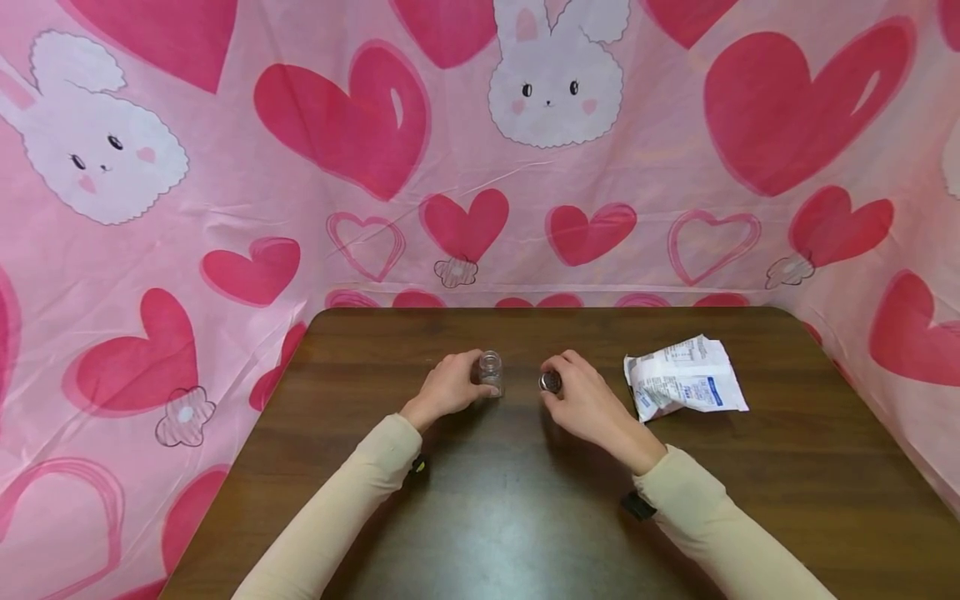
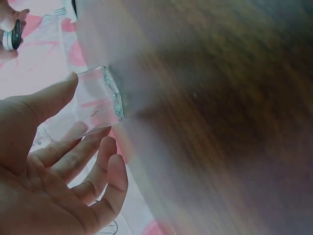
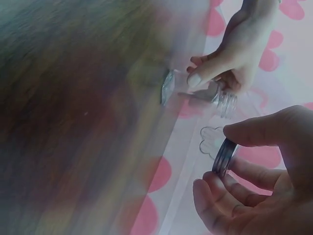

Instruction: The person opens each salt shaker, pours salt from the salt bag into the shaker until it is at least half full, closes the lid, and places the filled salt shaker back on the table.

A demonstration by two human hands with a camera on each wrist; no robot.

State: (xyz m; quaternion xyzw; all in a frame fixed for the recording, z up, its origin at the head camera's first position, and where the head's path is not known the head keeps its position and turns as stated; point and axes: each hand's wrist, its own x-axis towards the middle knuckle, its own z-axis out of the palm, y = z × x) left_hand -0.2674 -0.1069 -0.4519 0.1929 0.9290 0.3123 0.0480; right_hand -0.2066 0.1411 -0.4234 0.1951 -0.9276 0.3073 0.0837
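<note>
A small clear glass jar (image 1: 491, 367) with a threaded, uncovered mouth stands upright at the middle of the table. My left hand (image 1: 448, 387) grips it from the left side; in the left wrist view the thumb and fingers lie on opposite sides of the glass (image 2: 95, 100). To the right of the jar and apart from it, my right hand (image 1: 591, 407) pinches a dark metal lid (image 1: 551, 382). The right wrist view shows this round lid (image 3: 224, 157) edge-on between thumb and fingers, clear of the table. Nothing visible lies inside the jar.
A crumpled white printed packet (image 1: 686, 379) lies on the dark wooden table (image 1: 480, 508), right of my right hand. Behind the table and at both sides hangs a pink cloth (image 1: 465, 150) with hearts and rabbits. The table's far edge runs a little beyond the hands.
</note>
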